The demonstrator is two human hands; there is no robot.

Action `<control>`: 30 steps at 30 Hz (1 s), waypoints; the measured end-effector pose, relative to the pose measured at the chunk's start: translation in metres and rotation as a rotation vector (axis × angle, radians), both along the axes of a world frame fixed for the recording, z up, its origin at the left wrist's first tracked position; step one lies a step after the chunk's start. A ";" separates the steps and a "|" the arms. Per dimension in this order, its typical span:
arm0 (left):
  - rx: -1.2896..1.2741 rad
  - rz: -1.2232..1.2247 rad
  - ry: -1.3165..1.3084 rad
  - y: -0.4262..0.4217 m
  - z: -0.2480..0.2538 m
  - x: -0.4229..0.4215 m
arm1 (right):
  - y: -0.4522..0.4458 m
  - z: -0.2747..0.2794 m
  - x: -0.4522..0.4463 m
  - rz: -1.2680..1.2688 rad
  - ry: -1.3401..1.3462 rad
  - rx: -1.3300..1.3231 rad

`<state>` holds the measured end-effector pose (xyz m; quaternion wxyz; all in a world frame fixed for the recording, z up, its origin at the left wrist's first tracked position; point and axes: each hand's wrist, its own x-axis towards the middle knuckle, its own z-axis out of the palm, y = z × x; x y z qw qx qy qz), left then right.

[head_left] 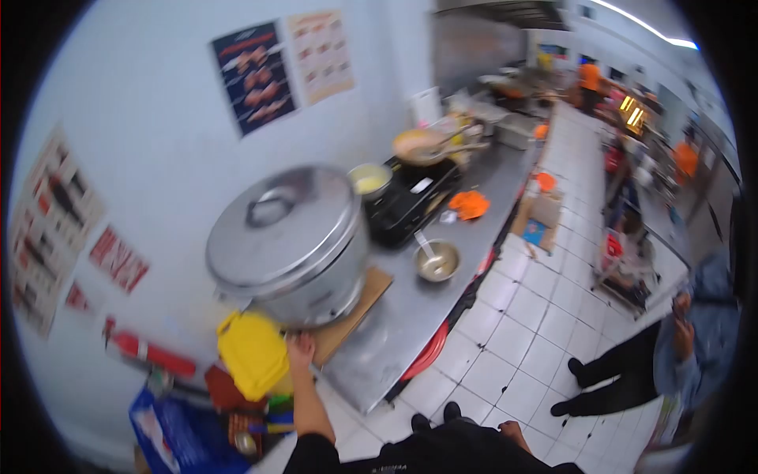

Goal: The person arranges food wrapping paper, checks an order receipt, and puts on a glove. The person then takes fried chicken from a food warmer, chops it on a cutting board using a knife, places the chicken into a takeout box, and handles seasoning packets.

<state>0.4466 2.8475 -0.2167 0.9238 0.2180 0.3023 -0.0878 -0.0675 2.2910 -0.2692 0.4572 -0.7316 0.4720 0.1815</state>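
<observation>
My black shirt (442, 456) is nearest, with my right hand (513, 430) low beside it; I cannot tell whether its fingers are curled or spread. My left hand (300, 347) appears closed on the near edge of what looks like a yellow lid (251, 355), just beside the foot of the big pot (312, 288). Held by one edge, the lid will probably tip, so a firm pinch, a steady wrist and some space from the pot's side should serve me best. The pot stands on a brown board (367, 304) on the tabletop (359, 375). Farther off are a bowl (452, 272) holding a spoon (425, 243) and a black stove (387, 229).
</observation>
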 end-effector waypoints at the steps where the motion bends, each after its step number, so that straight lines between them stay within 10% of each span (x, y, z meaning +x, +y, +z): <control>1: 0.042 0.072 0.042 -0.012 0.021 -0.009 | -0.001 -0.008 -0.004 0.008 -0.028 -0.010; 30: 0.252 0.012 -0.030 0.028 0.018 0.011 | -0.001 0.005 0.010 0.077 0.090 -0.040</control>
